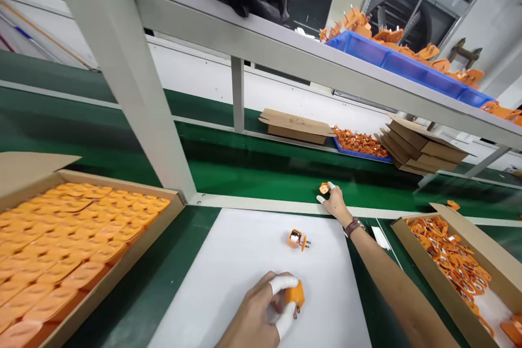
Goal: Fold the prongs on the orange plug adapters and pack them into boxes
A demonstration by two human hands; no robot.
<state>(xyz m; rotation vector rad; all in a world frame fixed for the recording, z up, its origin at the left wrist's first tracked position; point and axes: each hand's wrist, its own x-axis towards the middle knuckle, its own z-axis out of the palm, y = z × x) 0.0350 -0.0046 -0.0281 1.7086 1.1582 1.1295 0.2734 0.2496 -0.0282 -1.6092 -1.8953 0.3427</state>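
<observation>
Above the white sheet (253,261), my left hand (265,304) grips an orange plug housing (295,294) between thumb and fingers, its metal prongs showing at the lower end. White finger cots cover several fingertips. My right hand (337,205) is stretched out over the green belt (253,168), its thumb and forefinger at either side of a small orange plug part (324,188). An opened orange plug piece (294,237) with a dark and white inside lies on the sheet. Beside it is a small orange piece with prongs (304,243), touching or nearly so.
At left stands a carton (178,207) filled with rows of orange housings. Another carton (408,234) of loose orange parts is at right. Behind the belt are folded cartons (428,144) and a blue tray (362,155) of orange pieces. A metal post (142,92) and shelf cross the view.
</observation>
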